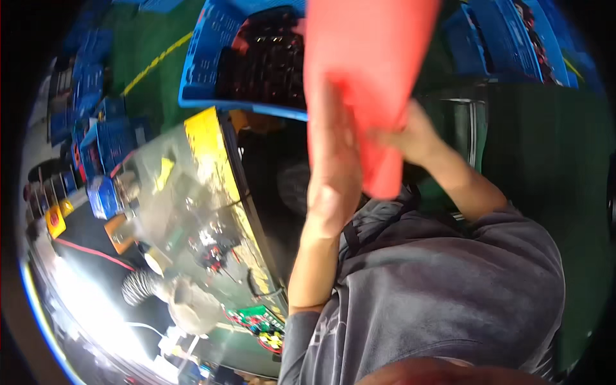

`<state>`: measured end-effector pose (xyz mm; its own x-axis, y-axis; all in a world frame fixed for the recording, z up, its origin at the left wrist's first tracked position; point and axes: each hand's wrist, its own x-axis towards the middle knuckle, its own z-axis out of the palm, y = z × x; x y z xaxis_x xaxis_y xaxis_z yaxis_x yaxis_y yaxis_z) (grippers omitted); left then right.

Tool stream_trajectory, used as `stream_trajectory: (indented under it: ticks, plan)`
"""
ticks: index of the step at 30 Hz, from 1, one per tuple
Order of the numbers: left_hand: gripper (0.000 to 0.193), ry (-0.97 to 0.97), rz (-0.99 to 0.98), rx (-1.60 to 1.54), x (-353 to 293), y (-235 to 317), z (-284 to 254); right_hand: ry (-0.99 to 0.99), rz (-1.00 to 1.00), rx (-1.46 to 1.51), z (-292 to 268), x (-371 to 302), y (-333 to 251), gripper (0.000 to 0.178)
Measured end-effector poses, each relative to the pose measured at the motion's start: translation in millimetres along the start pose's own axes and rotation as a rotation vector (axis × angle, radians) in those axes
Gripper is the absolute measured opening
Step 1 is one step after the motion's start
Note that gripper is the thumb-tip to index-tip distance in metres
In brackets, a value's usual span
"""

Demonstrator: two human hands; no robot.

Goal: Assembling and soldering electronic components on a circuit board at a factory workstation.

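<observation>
A large red sheet (372,58), smooth and blurred by motion, rises in front of me past the top edge of the picture. My left hand (333,167) lies along its left side, fingers long and pressed against it. From the right, my right hand (417,135) grips the sheet's lower right edge; its fingertips are smeared by motion. The sheet narrows toward its lower end, between my two wrists. Whether it is a single layer or folded I cannot tell.
Beyond the sheet stands a blue crate (208,58) full of dark parts. At my left is a workbench (151,186) with yellow-edged trim, a green circuit board (253,317), a ribbed hose (138,287) and a bright lamp (96,314). More blue crates (507,38) stand at far right.
</observation>
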<state>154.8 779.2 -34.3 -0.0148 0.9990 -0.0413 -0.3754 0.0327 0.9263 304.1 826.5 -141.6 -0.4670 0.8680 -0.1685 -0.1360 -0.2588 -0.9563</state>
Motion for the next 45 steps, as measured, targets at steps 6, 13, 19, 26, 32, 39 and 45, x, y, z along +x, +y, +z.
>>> stream_trajectory:
  ticks: [6,13,19,26,32,39,45]
  plan:
    - [0.05,0.073,-0.349,-0.104,-48.2,-101.9,-25.8,0.669,-0.179,0.066,-148.4,14.0,-20.9,0.05]
    - [0.065,0.271,-0.763,-0.02,-42.9,-194.5,-46.7,0.697,0.126,-0.095,-293.8,-0.5,68.5,0.051]
    - [0.06,0.515,-0.84,-0.406,-4.1,-235.5,-53.3,0.605,0.294,-0.364,-303.7,-39.4,221.3,0.055]
    - [0.077,0.519,-0.986,-0.241,19.3,-241.1,-52.6,-0.063,0.966,-0.985,-265.0,-52.5,274.0,0.032]
    - [0.087,0.638,-0.827,-0.157,26.8,-280.8,-42.9,-0.893,1.116,-0.896,-229.1,-21.7,261.3,0.058]
    - [0.023,0.206,-0.582,0.411,55.8,-258.0,-69.6,-0.641,0.735,-0.625,-134.8,-8.7,248.8,0.069]
    - [0.019,0.925,-1.308,-0.965,119.8,-193.2,-73.9,-0.767,0.246,-0.927,-137.1,44.7,283.0,0.079]
